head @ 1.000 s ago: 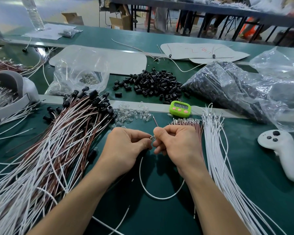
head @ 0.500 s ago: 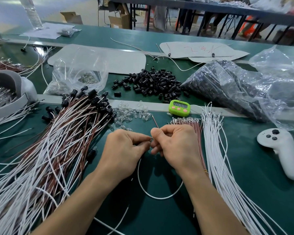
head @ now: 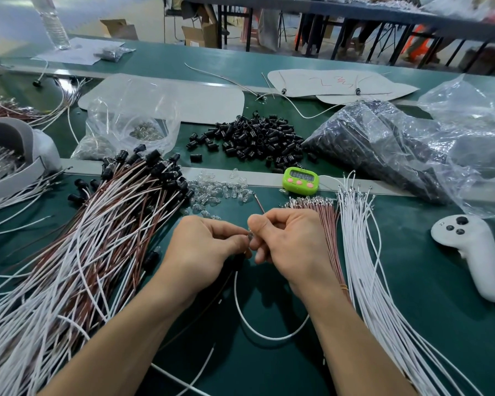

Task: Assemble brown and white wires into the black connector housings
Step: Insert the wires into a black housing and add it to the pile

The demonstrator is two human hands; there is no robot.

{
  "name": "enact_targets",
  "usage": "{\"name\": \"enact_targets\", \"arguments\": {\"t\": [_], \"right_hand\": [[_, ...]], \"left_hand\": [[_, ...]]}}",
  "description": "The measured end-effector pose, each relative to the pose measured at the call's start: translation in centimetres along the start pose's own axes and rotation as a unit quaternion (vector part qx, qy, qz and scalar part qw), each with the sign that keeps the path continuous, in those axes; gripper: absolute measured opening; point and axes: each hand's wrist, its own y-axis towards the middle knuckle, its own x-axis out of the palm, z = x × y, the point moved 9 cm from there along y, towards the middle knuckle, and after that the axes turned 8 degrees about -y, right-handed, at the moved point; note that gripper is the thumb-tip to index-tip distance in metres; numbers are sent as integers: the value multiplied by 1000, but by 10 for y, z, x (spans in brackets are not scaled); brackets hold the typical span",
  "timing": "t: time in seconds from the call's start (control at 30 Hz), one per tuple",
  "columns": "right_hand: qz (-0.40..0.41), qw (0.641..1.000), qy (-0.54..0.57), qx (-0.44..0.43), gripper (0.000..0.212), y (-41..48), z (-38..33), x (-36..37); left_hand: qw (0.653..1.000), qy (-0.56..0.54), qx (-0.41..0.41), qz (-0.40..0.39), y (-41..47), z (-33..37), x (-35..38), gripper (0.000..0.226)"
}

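White wire [head: 242,318] in left hand [head: 203,252]; brown wire [head: 260,205] in right hand [head: 292,247].

1. Two grips: left grip [head: 203,250], right grip [head: 292,244].
2. Held wires: one white wire [head: 275,337], one brown wire [head: 260,205].
3. One green timer [head: 300,180].
4. One white controller [head: 469,252].
5. One heap of black connector housings [head: 255,141], too many to count.
6. Two filled plastic bags: clear-parts bag [head: 126,121], black-parts bag [head: 383,144].
7. Two loose bundles: brown bundle [head: 329,232], white bundle [head: 360,252].
8. One clear bottle [head: 55,27].
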Motion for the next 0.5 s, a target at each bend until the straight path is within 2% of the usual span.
{"name": "enact_targets", "arguments": {"t": [0.2,0.5], "right_hand": [[-28,998,47,5,35,0,-1,6],[-31,999,35,-11,32,1,-5,6]], "left_hand": [[1000,-15,-19,3,-2,0,0,22],[999,-10,-1,38,-6,6,-1,24]]}}
